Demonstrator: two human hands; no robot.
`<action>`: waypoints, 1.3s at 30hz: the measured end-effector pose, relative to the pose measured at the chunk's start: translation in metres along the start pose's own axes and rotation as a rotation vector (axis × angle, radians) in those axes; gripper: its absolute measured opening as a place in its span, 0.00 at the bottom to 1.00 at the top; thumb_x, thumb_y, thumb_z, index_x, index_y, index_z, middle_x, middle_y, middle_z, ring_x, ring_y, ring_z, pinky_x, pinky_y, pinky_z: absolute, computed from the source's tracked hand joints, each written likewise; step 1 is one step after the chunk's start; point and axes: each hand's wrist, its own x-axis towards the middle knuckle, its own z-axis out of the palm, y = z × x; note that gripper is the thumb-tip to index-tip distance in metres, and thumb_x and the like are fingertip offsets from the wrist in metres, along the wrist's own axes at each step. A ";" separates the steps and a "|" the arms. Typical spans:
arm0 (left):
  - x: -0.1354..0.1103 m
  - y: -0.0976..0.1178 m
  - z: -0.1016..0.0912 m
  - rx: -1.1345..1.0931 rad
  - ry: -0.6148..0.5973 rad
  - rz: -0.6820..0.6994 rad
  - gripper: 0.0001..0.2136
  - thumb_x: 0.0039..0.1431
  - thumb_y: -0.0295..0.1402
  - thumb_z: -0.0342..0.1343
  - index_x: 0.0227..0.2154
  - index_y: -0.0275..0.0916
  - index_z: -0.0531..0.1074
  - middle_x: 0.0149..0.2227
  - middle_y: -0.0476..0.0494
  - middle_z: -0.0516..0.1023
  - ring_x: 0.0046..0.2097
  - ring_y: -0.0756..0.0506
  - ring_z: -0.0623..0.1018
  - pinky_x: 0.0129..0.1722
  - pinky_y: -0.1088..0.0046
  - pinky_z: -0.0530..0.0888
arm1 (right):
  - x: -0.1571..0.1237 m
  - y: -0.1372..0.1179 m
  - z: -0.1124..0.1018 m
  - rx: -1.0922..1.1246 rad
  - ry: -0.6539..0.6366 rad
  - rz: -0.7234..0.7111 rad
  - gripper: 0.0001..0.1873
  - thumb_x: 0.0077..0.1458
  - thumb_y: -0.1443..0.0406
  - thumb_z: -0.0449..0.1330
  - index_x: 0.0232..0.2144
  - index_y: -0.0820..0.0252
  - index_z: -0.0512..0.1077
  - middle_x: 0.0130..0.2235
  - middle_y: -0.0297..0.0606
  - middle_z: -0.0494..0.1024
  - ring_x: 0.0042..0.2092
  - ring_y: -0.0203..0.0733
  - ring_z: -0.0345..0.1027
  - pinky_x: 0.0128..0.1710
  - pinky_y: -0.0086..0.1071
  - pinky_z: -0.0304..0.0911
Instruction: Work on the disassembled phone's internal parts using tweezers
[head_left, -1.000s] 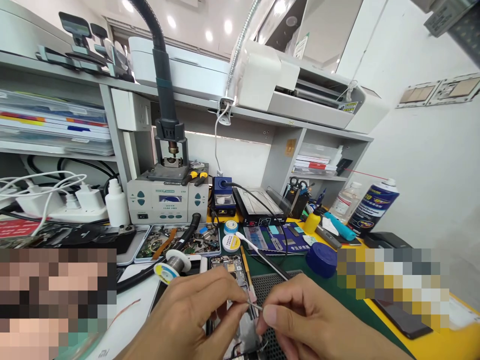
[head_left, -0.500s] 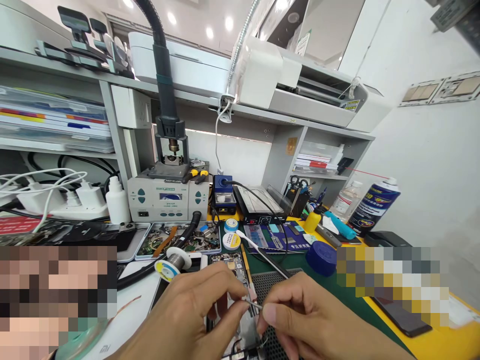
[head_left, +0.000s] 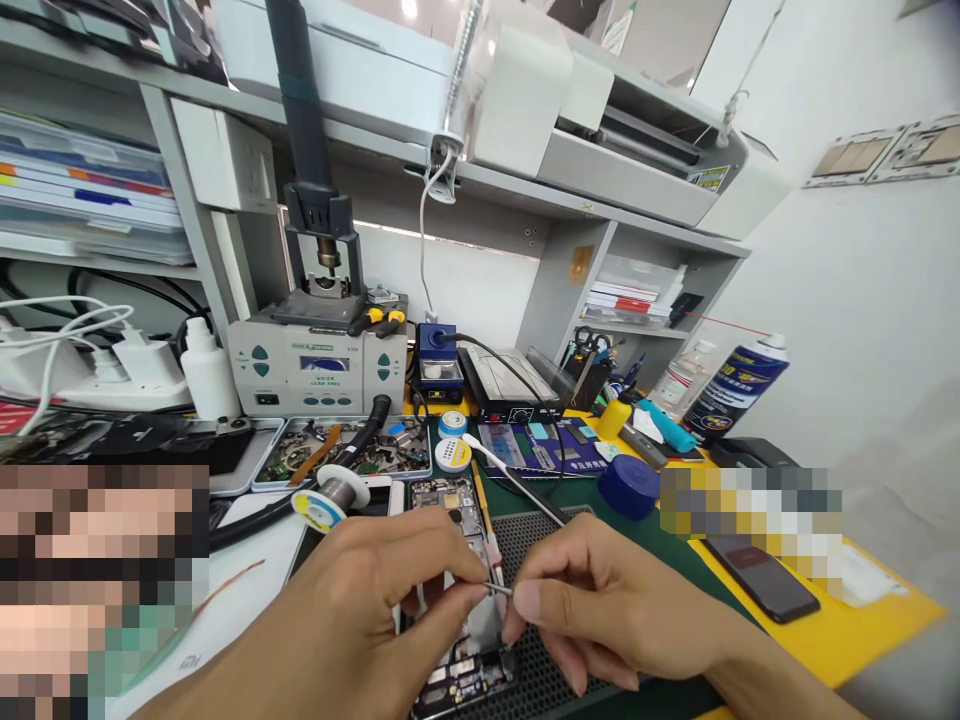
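A thin silvery metal piece [head_left: 499, 590] spans the gap between my two hands; its kind cannot be made out. My left hand [head_left: 390, 590] pinches its left end between thumb and fingertips. At the other end, my right hand [head_left: 585, 605] grips it with thumb and index finger, the other fingers curled below. Under my hands lies an opened phone [head_left: 474, 672] with its inner parts bare, partly covered by my left hand. It rests on a black perforated mat [head_left: 544, 535].
A solder spool [head_left: 330, 497] stands left of the phone. Behind are a soldering station [head_left: 319, 370], small round tins [head_left: 453, 453], and a white-tipped cable [head_left: 517, 475]. A blue round container [head_left: 628, 487] and a dark phone [head_left: 761, 578] lie to the right. A spray can [head_left: 739, 385] stands by the wall.
The view has tilted down and shifted slightly, so more of the opened phone's lower end shows. Both hands keep their pinch on the thin metal piece, with the hands almost unmoved.
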 end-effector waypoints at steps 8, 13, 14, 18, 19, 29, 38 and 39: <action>-0.003 -0.002 0.000 -0.020 -0.024 -0.012 0.11 0.72 0.25 0.54 0.38 0.46 0.78 0.33 0.57 0.80 0.32 0.53 0.76 0.32 0.78 0.69 | -0.002 -0.002 0.001 -0.016 -0.002 -0.003 0.31 0.64 0.42 0.67 0.37 0.68 0.84 0.21 0.29 0.75 0.15 0.23 0.56 0.13 0.17 0.50; -0.003 -0.003 0.001 0.012 -0.026 -0.048 0.10 0.72 0.27 0.54 0.37 0.45 0.79 0.32 0.54 0.79 0.31 0.51 0.75 0.30 0.75 0.68 | -0.002 -0.003 0.002 -0.024 0.005 0.005 0.31 0.63 0.42 0.67 0.37 0.68 0.83 0.21 0.29 0.75 0.15 0.23 0.56 0.12 0.18 0.49; -0.002 -0.003 0.001 0.017 -0.028 -0.052 0.10 0.71 0.27 0.54 0.36 0.45 0.79 0.32 0.54 0.78 0.31 0.51 0.75 0.30 0.75 0.68 | -0.002 -0.003 0.002 -0.026 0.007 0.007 0.31 0.63 0.42 0.67 0.37 0.68 0.83 0.21 0.29 0.75 0.15 0.23 0.55 0.12 0.18 0.48; -0.001 -0.001 0.001 0.014 -0.039 -0.044 0.11 0.71 0.26 0.54 0.36 0.45 0.79 0.31 0.54 0.78 0.30 0.51 0.75 0.29 0.76 0.67 | -0.002 -0.003 0.002 -0.036 0.015 0.009 0.31 0.64 0.42 0.66 0.37 0.68 0.83 0.21 0.29 0.75 0.15 0.23 0.55 0.12 0.18 0.48; -0.001 -0.001 0.001 0.012 -0.034 -0.038 0.11 0.71 0.26 0.54 0.36 0.45 0.79 0.31 0.55 0.78 0.30 0.52 0.75 0.29 0.77 0.67 | -0.002 -0.002 0.002 -0.040 0.015 0.009 0.31 0.64 0.42 0.66 0.38 0.68 0.83 0.21 0.29 0.75 0.15 0.23 0.55 0.12 0.18 0.48; -0.002 -0.002 0.002 0.104 -0.008 -0.079 0.08 0.63 0.25 0.59 0.38 0.46 0.79 0.32 0.55 0.80 0.30 0.51 0.78 0.28 0.80 0.70 | -0.003 -0.001 0.004 -0.092 0.033 -0.015 0.33 0.64 0.40 0.65 0.38 0.69 0.83 0.21 0.30 0.74 0.15 0.24 0.54 0.13 0.19 0.47; 0.000 0.001 0.003 0.058 -0.047 -0.166 0.09 0.63 0.25 0.58 0.33 0.45 0.82 0.28 0.55 0.80 0.27 0.52 0.77 0.25 0.81 0.68 | -0.009 -0.001 0.016 -0.536 0.236 -0.233 0.30 0.73 0.45 0.56 0.32 0.62 0.81 0.23 0.35 0.76 0.27 0.38 0.67 0.28 0.30 0.60; 0.000 0.001 0.002 0.047 -0.046 -0.170 0.09 0.63 0.25 0.58 0.33 0.44 0.82 0.28 0.55 0.80 0.27 0.52 0.78 0.25 0.81 0.68 | -0.010 -0.001 0.017 -0.612 0.267 -0.254 0.29 0.73 0.46 0.56 0.31 0.61 0.81 0.24 0.37 0.78 0.30 0.40 0.70 0.32 0.32 0.62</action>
